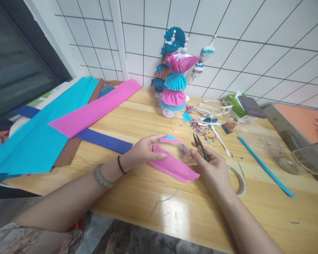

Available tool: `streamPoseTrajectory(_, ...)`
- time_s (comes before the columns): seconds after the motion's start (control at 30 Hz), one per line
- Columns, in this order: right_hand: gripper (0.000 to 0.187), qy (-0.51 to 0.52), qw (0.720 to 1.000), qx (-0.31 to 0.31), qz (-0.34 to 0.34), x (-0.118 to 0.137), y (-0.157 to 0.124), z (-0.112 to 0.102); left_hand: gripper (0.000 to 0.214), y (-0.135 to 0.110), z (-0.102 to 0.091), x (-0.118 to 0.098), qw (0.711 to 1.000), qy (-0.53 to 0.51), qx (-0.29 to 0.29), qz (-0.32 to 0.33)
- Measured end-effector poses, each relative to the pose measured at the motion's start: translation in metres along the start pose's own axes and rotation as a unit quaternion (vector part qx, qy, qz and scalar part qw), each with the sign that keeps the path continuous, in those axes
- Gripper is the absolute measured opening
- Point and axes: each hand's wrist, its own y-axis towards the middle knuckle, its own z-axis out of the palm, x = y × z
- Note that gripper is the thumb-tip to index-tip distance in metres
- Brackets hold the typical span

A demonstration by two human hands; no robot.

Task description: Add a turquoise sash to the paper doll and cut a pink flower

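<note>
My left hand (145,150) pinches one end of a folded pink crepe-paper piece (172,165) that lies on the wooden table (137,120); a thin pink and blue strip (175,140) curls up from it. My right hand (210,165) is closed round small scissors (200,145) whose blades point up and away, just right of the pink piece. A grey bracelet and a black hair band sit on my left wrist.
Large crepe sheets in turquoise (39,137), pink (95,107), dark blue and brown cover the table's left. Paper-dressed figurines (175,81) stand at the back by the tiled wall. Paper scraps (201,128), white strips, a phone (251,106), a blue strip (265,169), a tape roll (238,180) and clear containers lie right.
</note>
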Motion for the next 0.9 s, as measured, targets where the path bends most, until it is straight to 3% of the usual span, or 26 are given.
streamPoseTrajectory(0.13,0.033,0.024,1.0,-0.007,0.007,0.001,0.001,-0.004,0.084,0.005,-0.006,-0.001,0.996,-0.007,-0.057,0.07)
streamPoseTrajectory(0.27,0.041,0.044,0.999,0.004,0.026,0.005,-0.001,-0.003,0.084,0.007,-0.01,-0.006,0.993,-0.023,-0.087,0.081)
streamPoseTrajectory(0.4,0.044,0.123,0.99,0.038,0.058,0.007,-0.003,-0.002,0.081,0.002,-0.006,-0.011,0.998,-0.057,-0.027,0.029)
streamPoseTrajectory(0.6,0.041,0.269,0.946,0.13,0.123,0.013,-0.004,-0.004,0.084,-0.006,0.004,-0.007,0.993,-0.075,0.09,-0.028)
streamPoseTrajectory(0.9,0.036,0.301,0.916,0.18,0.195,0.012,0.0,-0.006,0.085,-0.008,0.003,-0.006,0.986,-0.072,0.144,-0.047)
